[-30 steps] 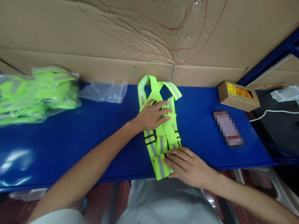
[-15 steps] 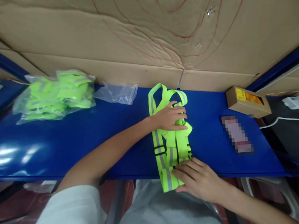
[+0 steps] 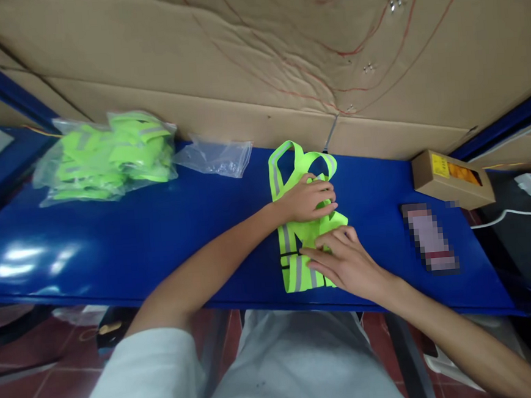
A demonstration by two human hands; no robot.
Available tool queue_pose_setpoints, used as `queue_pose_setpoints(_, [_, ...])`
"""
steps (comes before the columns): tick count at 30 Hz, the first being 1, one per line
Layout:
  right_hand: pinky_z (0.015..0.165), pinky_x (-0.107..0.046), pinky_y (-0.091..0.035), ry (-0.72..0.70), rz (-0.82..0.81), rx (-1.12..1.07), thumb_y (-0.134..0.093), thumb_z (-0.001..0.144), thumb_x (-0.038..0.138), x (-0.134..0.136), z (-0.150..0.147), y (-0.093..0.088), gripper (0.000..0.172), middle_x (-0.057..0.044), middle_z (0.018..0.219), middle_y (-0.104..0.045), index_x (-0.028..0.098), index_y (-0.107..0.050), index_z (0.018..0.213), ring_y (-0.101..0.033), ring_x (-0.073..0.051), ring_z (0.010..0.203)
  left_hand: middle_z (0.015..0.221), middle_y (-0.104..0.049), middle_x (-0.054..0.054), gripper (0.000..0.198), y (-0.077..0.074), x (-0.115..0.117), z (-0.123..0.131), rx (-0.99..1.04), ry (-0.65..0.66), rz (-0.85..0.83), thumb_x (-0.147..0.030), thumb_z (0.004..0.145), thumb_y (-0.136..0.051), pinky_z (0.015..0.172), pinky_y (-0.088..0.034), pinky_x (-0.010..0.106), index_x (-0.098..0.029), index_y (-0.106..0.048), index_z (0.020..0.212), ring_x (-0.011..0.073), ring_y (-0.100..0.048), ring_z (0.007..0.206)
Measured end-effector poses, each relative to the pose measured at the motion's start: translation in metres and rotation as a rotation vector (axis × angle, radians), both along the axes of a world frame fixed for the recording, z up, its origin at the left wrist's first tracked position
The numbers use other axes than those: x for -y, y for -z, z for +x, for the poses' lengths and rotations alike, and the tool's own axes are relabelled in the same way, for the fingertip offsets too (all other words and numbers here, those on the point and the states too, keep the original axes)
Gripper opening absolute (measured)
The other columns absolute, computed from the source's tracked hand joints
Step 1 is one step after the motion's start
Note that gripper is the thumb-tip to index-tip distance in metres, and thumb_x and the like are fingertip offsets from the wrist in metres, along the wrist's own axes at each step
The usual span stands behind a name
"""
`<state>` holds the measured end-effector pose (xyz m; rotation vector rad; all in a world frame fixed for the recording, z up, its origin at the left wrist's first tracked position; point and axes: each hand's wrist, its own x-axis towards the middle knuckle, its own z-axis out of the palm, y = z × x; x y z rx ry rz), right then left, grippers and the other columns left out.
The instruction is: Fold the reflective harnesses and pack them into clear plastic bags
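Observation:
A neon-yellow reflective vest [image 3: 286, 240] made of straps with grey stripes lies on the blue table. Its lower end is folded upward, and a black buckle shows at its left edge. My left hand [image 3: 306, 199] rests across the upper straps, its fingers apart and slightly bent over them. Just below, my right hand [image 3: 343, 257] has its fingers bent onto the folded lower part of the vest. Its fingertips partly cover the straps they grip. Two loops of the vest stick out beyond my left hand toward the cardboard.
Clear bags of neon-yellow straps [image 3: 106, 156] lie at the back left, beside a flat clear plastic bag [image 3: 216, 158]. On the right are a blurred phone-like object [image 3: 431, 238] and a small cardboard box [image 3: 438, 179]. A cardboard wall [image 3: 168, 78] stands behind the blue table [image 3: 158, 232].
My right hand has moved up from the table's front edge, bringing the vest's lower end with it. That end is now folded over on the table. My left hand stays on the upper straps.

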<state>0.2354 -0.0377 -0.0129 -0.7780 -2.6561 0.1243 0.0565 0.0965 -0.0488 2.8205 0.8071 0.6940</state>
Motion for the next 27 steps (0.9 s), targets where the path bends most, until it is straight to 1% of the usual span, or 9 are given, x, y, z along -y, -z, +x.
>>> queue_pose_setpoints(3, [0.088,-0.039,-0.040,-0.003,0.141,0.065,-0.056,0.105,0.022,0.012,0.000,0.009,0.033,-0.007,0.103,-0.073,0.022,-0.063,0.138,-0.062,-0.022,0.094,0.121,-0.071,0.008,0.040,0.002,0.001,0.001,0.010,-0.016,-0.003,-0.043,0.107,-0.036,0.113,-0.027,0.046,-0.021,-0.070,0.109,0.0230,-0.064,0.111])
queue_pose_setpoints(5, [0.098,-0.044,-0.040,0.010,0.166,0.102,-0.057,0.105,0.038,0.023,0.001,0.012,0.042,-0.011,0.115,-0.073,0.017,-0.060,0.141,-0.061,-0.028,0.107,0.120,-0.072,0.008,0.040,0.002,0.002,0.001,0.020,-0.014,-0.004,-0.043,0.107,-0.037,0.112,-0.027,0.045,-0.021,-0.070,0.110,0.0230,-0.064,0.111])
queue_pose_setpoints(7, [0.106,-0.050,-0.038,0.034,0.147,0.128,-0.055,0.100,0.061,0.032,0.002,0.014,0.067,-0.016,0.125,-0.070,0.012,-0.056,0.146,-0.058,-0.034,0.118,0.120,-0.072,0.009,0.041,0.000,0.003,0.001,0.027,0.001,-0.008,-0.044,0.108,-0.037,0.111,-0.028,0.044,-0.020,-0.070,0.110,0.0229,-0.064,0.112])
queue_pose_setpoints(9, [0.109,-0.053,-0.038,0.068,0.124,0.148,-0.056,0.098,0.064,0.036,0.000,0.018,0.077,-0.019,0.129,-0.068,0.008,-0.052,0.150,-0.057,-0.037,0.122,0.118,-0.072,0.008,0.042,-0.002,0.003,0.001,0.034,0.010,-0.033,-0.045,0.108,-0.037,0.109,-0.029,0.043,-0.020,-0.071,0.109,0.0225,-0.064,0.111])
queue_pose_setpoints(15, [0.094,-0.046,-0.048,0.081,0.078,0.108,-0.052,0.101,0.019,0.027,0.000,0.017,0.037,-0.016,0.113,-0.073,0.011,-0.062,0.136,-0.066,-0.032,0.104,0.112,-0.074,0.004,0.045,-0.007,0.007,-0.002,0.129,-0.065,-0.205,-0.045,0.109,-0.034,0.102,-0.035,0.039,-0.020,-0.071,0.100,0.0196,-0.067,0.107])
queue_pose_setpoints(18, [0.077,-0.036,-0.048,-0.026,-0.149,0.115,-0.053,0.105,0.030,0.015,0.004,-0.004,0.027,-0.007,0.101,-0.075,0.021,-0.066,0.127,-0.070,-0.024,0.087,0.110,-0.075,0.006,0.047,-0.005,0.020,0.004,0.107,-0.066,-0.169,-0.042,0.110,-0.032,0.102,-0.036,0.039,-0.018,-0.071,0.098,0.0198,-0.067,0.106])
queue_pose_setpoints(22, [0.063,-0.030,-0.039,-0.072,-0.403,0.237,-0.048,0.108,0.046,-0.012,-0.004,-0.030,0.033,-0.001,0.076,-0.070,0.023,-0.071,0.105,-0.065,-0.018,0.070,0.108,-0.074,0.007,0.044,-0.001,0.030,0.017,0.056,-0.017,-0.111,-0.042,0.109,-0.036,0.101,-0.037,0.041,-0.017,-0.070,0.097,0.0215,-0.067,0.103])
queue_pose_setpoints(25, [0.076,-0.033,-0.043,-0.066,-0.299,0.216,-0.050,0.107,0.047,-0.028,-0.016,-0.026,0.042,-0.004,0.079,-0.067,0.019,-0.071,0.085,-0.064,-0.020,0.080,0.098,-0.073,0.006,0.047,0.000,0.024,0.018,0.114,-0.006,-0.224,-0.041,0.110,-0.033,0.097,-0.042,0.039,-0.018,-0.069,0.090,0.0201,-0.067,0.097])
queue_pose_setpoints(27, [0.088,-0.039,-0.042,-0.015,-0.090,0.148,-0.052,0.107,0.040,-0.032,-0.020,-0.014,0.032,-0.008,0.092,-0.070,0.018,-0.074,0.101,-0.064,-0.024,0.094,0.092,-0.072,0.005,0.050,0.000,0.017,0.014,0.225,-0.008,-0.359,-0.041,0.110,-0.031,0.089,-0.047,0.034,-0.018,-0.069,0.088,0.0175,-0.067,0.088])
